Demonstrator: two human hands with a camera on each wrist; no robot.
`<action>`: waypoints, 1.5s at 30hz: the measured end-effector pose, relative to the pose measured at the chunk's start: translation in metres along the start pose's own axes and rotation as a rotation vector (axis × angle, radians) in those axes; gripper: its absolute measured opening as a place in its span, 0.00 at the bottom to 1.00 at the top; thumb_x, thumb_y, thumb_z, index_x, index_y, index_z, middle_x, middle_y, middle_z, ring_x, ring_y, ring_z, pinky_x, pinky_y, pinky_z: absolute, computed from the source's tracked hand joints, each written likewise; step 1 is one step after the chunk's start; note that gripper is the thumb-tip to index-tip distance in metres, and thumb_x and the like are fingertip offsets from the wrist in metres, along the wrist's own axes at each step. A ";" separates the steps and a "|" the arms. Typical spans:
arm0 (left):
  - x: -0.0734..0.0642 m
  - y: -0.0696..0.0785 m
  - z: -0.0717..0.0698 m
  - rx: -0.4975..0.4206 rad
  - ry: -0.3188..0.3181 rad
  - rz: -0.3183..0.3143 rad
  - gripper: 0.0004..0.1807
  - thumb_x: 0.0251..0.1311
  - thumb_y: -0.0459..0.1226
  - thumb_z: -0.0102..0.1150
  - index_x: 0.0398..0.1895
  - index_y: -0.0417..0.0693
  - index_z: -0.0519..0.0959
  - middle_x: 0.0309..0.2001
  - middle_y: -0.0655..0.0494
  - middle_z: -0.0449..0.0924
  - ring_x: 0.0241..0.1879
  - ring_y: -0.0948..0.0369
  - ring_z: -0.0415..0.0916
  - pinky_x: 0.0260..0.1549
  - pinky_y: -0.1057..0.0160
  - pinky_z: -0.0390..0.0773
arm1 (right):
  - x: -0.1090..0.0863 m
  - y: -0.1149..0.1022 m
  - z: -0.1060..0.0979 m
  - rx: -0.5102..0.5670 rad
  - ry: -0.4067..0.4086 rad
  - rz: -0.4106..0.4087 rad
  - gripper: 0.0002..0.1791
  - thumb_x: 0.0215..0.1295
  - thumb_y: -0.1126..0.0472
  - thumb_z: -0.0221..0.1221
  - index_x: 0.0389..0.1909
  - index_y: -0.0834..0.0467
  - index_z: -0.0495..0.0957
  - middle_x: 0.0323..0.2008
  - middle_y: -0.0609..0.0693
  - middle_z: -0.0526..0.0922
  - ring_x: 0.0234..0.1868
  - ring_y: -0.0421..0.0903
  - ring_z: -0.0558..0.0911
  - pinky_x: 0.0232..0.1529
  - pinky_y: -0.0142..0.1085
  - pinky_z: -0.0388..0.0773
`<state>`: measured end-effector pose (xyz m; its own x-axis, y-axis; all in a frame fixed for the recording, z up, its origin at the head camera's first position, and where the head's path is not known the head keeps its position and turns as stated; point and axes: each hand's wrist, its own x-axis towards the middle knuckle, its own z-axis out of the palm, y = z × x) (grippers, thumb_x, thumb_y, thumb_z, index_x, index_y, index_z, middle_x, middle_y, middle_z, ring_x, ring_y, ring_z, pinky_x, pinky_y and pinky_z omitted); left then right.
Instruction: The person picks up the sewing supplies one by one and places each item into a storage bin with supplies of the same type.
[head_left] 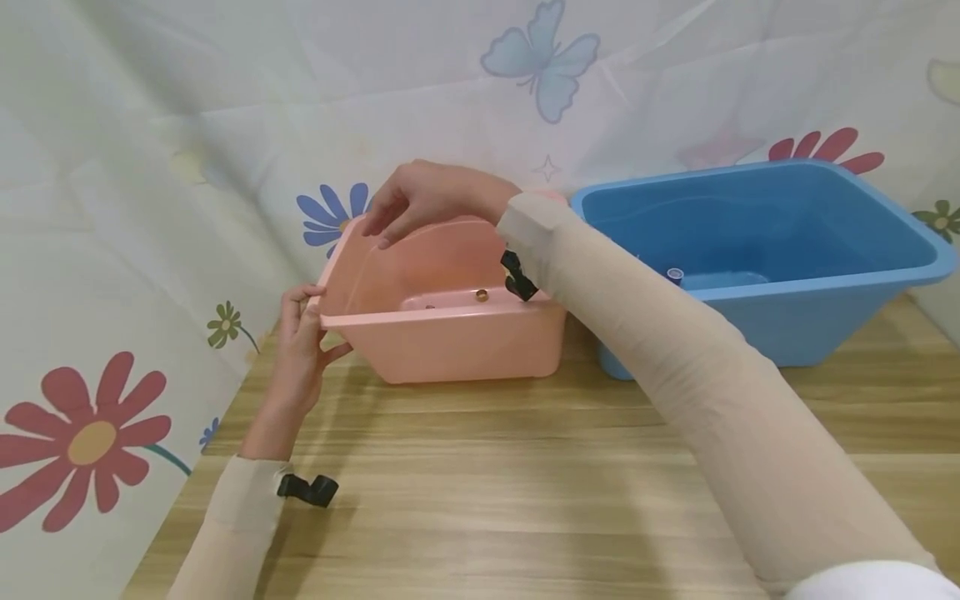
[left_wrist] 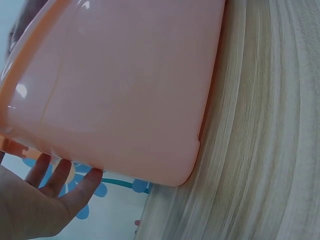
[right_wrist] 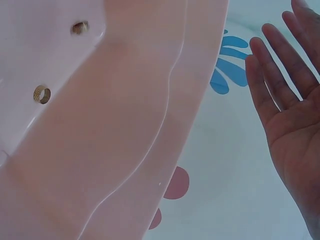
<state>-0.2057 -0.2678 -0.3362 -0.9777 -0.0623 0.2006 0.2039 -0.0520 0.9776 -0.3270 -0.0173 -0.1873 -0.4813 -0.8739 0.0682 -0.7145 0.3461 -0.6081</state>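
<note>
A pink plastic basin (head_left: 457, 346) stands on the wooden table. My left hand (head_left: 300, 346) grips its left end near the front corner, one finger at the rim and the others against the outer wall in the left wrist view. Above the basin's far left side is my right hand (head_left: 431, 196), fingers loosely bent and holding nothing; in the right wrist view its fingers extend beside the rim. Two small gold-coloured rings lie on the basin floor: one ring (right_wrist: 42, 94) near the wall, another ring (right_wrist: 79, 27) farther along.
A blue basin (head_left: 780, 321) stands to the right of the pink one, with a small round white-topped item (head_left: 675, 275) inside. Behind both hangs a white cloth (head_left: 420, 75) with printed flowers and a butterfly. The wooden table (head_left: 480, 500) extends in front.
</note>
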 end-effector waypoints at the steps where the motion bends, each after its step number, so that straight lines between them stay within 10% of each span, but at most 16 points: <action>1: 0.000 0.000 0.000 -0.001 -0.001 -0.001 0.11 0.74 0.43 0.47 0.54 0.62 0.63 0.62 0.52 0.66 0.60 0.50 0.70 0.40 0.56 0.85 | -0.001 -0.001 0.000 0.014 -0.001 0.013 0.19 0.65 0.52 0.69 0.55 0.50 0.85 0.52 0.46 0.87 0.52 0.39 0.84 0.57 0.32 0.78; 18: -0.003 0.000 0.002 -0.014 0.004 -0.018 0.10 0.74 0.41 0.46 0.54 0.62 0.64 0.63 0.54 0.65 0.60 0.52 0.70 0.40 0.57 0.85 | -0.031 -0.021 0.000 -0.135 -0.084 -0.100 0.16 0.70 0.53 0.65 0.55 0.50 0.84 0.50 0.40 0.86 0.50 0.32 0.83 0.57 0.31 0.77; 45: 0.003 -0.001 -0.008 -0.033 -0.022 -0.013 0.11 0.74 0.43 0.48 0.55 0.61 0.63 0.61 0.55 0.66 0.58 0.54 0.72 0.40 0.56 0.84 | -0.186 -0.041 0.018 -0.203 0.319 0.028 0.13 0.72 0.56 0.63 0.54 0.49 0.85 0.47 0.42 0.88 0.47 0.39 0.86 0.51 0.39 0.82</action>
<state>-0.2088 -0.2757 -0.3371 -0.9811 -0.0392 0.1895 0.1922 -0.0856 0.9776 -0.1990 0.1250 -0.1892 -0.6134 -0.7237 0.3161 -0.7692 0.4569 -0.4467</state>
